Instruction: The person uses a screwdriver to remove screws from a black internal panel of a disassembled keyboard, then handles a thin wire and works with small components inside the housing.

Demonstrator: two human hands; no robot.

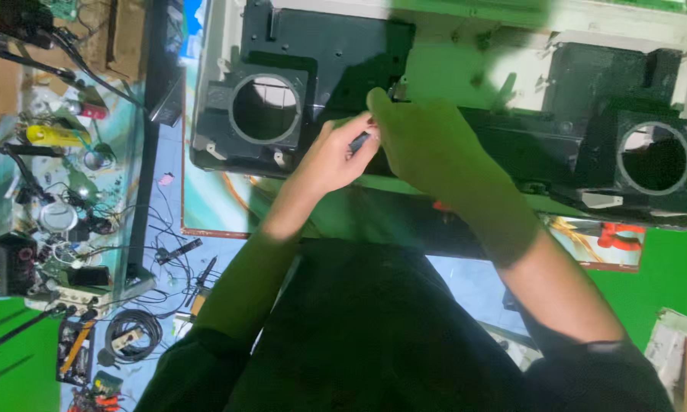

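The black plastic housing (336, 69) lies flat across the far edge of the work surface (214, 198), running from near the far left corner out toward the right. It sits inside a pale outer casing (626, 34) and has two round openings, a left opening (267, 108) and a right opening (655, 159).

Both of my hands meet at the housing's near edge, between the two openings. My left hand (328, 156) has its fingers pinched together on a small dark tool (361, 141), whose tip I cannot make out. My right hand (427, 145) lies over the same spot with its fingers curled down against the housing. Whether it grips anything I cannot tell, since a green cast hides the fingertips.

I judge the housing to be long, stiff and fairly light for its bulk, being a moulded shell with thin ribs and tabs that would snap if levered. The smooth plastic looks a little slippery. I would take hold of it by the thick rims around the round openings or along the long near edge, one hand toward each end, so that it does not twist.

Off the left edge, loose cables (133, 332), a yellow cylinder (53, 136) and small circuit boards (72, 282) lie scattered well apart from my hands.
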